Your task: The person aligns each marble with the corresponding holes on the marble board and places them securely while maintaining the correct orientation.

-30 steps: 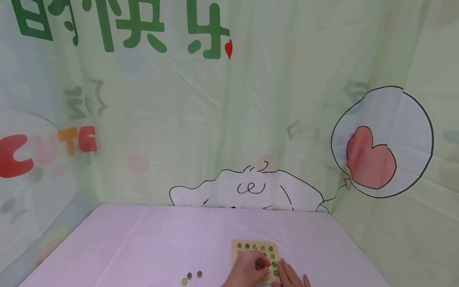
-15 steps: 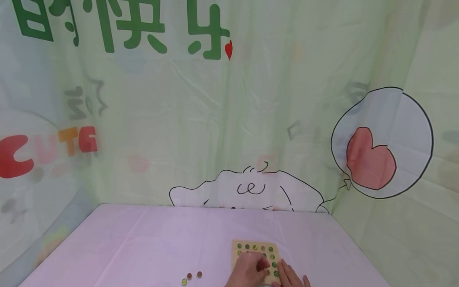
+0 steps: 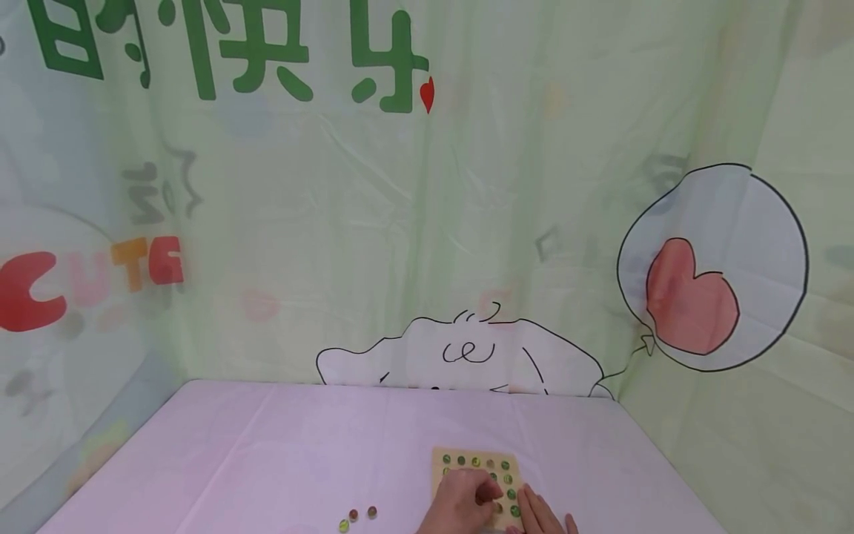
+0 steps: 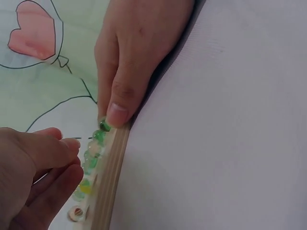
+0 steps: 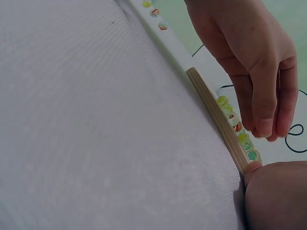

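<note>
A light wooden board [image 3: 437, 477] with several rows of glass marbles lies near the front of the table. Over its middle is my left hand [image 3: 460, 500], fingers loosely bent and bunched; neither wrist view shows anything between its fingertips. A brown marble [image 3: 499, 509] sits on the board right by the left thumb. My right hand [image 3: 539, 512] rests at the board's right side, straight fingers along the edge and its thumb touching the near corner, close to a green marble [image 4: 104, 125]. The left hand hides part of the board.
Left of the board three loose marbles lie on the pink cloth: a brown one [image 3: 372, 512], a reddish one [image 3: 353, 514] and a yellow-green one [image 3: 343, 525]. A printed curtain [image 3: 267, 222] closes off the table's back and sides.
The brown marble by the left thumb shows more plainly than one second ago, as the fingers have shifted slightly. The right hand, the board and the loose marbles have stayed in place.
</note>
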{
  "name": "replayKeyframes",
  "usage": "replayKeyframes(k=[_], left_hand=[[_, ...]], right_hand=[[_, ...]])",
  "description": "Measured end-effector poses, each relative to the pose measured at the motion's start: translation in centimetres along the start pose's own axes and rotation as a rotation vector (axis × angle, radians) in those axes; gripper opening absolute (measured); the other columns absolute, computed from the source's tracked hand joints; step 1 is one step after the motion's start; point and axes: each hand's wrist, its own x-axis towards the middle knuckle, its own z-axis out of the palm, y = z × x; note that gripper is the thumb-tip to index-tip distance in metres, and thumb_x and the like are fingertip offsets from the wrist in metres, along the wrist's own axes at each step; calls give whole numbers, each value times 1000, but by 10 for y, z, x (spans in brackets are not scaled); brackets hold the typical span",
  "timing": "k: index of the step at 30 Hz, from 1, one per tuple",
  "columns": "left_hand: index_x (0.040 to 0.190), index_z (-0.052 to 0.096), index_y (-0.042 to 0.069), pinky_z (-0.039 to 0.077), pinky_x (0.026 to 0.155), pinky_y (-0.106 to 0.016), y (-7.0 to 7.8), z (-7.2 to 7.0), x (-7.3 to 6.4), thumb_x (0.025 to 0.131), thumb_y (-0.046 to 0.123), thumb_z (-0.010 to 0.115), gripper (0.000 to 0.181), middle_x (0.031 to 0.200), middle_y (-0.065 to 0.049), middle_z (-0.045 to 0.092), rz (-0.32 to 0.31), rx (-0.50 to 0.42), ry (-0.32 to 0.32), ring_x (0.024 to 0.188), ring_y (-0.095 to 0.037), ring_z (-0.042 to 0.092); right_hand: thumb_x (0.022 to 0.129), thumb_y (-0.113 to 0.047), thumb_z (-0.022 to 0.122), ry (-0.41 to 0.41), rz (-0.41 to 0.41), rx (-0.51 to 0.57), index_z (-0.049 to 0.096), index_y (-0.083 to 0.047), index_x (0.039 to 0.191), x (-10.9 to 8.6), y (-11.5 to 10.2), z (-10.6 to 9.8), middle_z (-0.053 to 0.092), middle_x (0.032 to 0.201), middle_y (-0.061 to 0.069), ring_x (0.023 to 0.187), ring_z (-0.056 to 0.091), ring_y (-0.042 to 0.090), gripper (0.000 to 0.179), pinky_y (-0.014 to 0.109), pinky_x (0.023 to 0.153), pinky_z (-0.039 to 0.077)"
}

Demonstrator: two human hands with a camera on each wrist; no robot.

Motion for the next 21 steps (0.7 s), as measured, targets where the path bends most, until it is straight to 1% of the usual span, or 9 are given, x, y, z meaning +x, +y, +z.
replayKeyframes(k=[4,5,9,12,13,15,17,19,21], left_hand=[[87,72,5,48,62,-16,1,-8,-3,82,-4,74,10,79,-1,71,-15,-40,-1,69,6,56],[88,72,5,48,63,-16,0,-11,-4,82,-3,74,10,79,-1,71,-14,-35,4,69,6,56],[89,72,4,49,63,-15,-2,-19,-7,82,-4,73,11,80,-1,71,-21,-43,6,69,7,56],[89,72,4,49,63,-15,-3,-26,-11,82,-4,73,11,79,0,71,-30,-52,8,69,7,56],[90,72,4,48,62,-16,-3,-28,-11,82,-3,73,11,79,0,71,-36,-57,9,68,6,55],[90,72,4,48,62,-16,-3,-33,-13,83,-3,72,10,80,-1,70,-48,-60,14,68,6,54],[90,72,4,48,62,-16,-3,-37,-15,83,-2,72,9,81,-2,70,-57,-57,19,69,5,54],[91,72,4,48,63,-16,-3,-41,-17,84,-2,72,9,82,-1,70,-56,-43,24,70,5,55],[91,72,4,48,63,-15,-4,-44,-19,83,-3,72,11,84,0,71,-61,-37,27,70,5,55]], right_hand=[[57,-96,-3,-28,17,13,41,-8,150,1,1,2,41,156,10,143,36,36,136,68,116,9],[57,-97,-2,-36,21,25,40,-8,150,2,2,3,40,157,10,144,34,36,136,67,117,8],[56,-94,-16,-28,13,42,40,-8,151,4,7,10,39,157,9,144,34,37,139,68,116,5],[55,-88,-27,-15,13,21,38,-8,151,7,11,18,38,158,11,144,34,39,141,69,115,4],[57,-89,-26,-11,15,3,38,-8,152,7,12,21,38,158,10,144,34,38,140,69,116,5],[58,-88,-27,5,15,-4,37,-8,152,9,14,25,38,158,10,144,34,38,139,69,115,6],[61,-88,-24,19,8,-26,35,-9,153,10,16,29,37,158,10,144,34,38,135,69,115,7],[63,-87,-25,39,0,-24,35,-9,153,11,17,33,38,158,8,144,35,37,133,70,115,9],[66,-87,-22,52,-4,-30,34,-11,154,11,19,36,38,159,6,144,35,35,129,69,115,10]])
